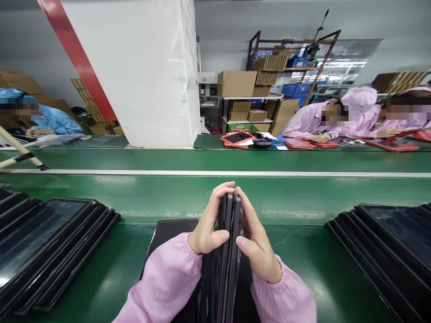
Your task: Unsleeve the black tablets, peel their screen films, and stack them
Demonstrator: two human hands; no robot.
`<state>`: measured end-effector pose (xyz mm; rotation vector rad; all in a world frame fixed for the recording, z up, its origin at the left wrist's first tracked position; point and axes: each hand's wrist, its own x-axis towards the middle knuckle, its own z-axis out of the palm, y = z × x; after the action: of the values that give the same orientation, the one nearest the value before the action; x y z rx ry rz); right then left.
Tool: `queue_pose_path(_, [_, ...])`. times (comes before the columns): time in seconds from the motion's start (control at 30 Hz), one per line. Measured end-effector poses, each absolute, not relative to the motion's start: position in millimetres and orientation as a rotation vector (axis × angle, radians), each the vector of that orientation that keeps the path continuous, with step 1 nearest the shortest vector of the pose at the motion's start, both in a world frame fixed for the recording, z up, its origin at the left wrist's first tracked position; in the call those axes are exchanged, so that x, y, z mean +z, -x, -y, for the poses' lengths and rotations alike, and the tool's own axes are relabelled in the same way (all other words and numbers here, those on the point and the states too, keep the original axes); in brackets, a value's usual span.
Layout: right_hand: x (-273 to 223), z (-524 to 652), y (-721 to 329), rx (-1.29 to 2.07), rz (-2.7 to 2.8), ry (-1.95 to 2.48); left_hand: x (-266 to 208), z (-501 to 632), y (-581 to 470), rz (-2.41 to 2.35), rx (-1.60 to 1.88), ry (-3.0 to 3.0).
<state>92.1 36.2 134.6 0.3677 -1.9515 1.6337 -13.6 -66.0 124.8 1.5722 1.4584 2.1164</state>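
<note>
Two thin black tablets point(232, 242) stand on edge, pressed side by side between my hands. My left hand point(212, 224) grips them from the left, its thumb near the edge that faces me. From the right, my right hand point(257, 242) does the same, fingers along the outer face and fingertips meeting the left ones at the far top corner. Beneath them, a flat black panel point(171, 231) lies on the green surface, partly hidden by my sleeves. The lower ends of the held tablets run out of the bottom of the view.
Stacks of black tablets lie at the left point(50, 242) and at the right point(387, 251). A white strip point(215, 172) crosses the green bench behind. Co-workers in pink point(303, 121) and blue point(60, 119) sit on the far side, with a white pillar point(151, 76) between.
</note>
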Motion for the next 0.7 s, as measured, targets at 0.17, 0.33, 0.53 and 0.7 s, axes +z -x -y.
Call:
queue_pose_path(0.17, [137,-32,-98,1.561,1.998,-0.326,130,68,10,-1.439,2.101,-1.583])
queue_pose_path(0.33, [142,-27,-101,1.528,2.0,-0.304,130,68,5,-1.447,2.138,-1.576])
queue_pose_path(0.53, [146,-23,-101,1.56,1.981,-0.313,133,69,3,-1.346,2.159,-1.594])
queue_pose_path(0.7, [147,-22,-103,1.624,1.946,-0.284,135,68,1,-1.364,2.142,-1.599])
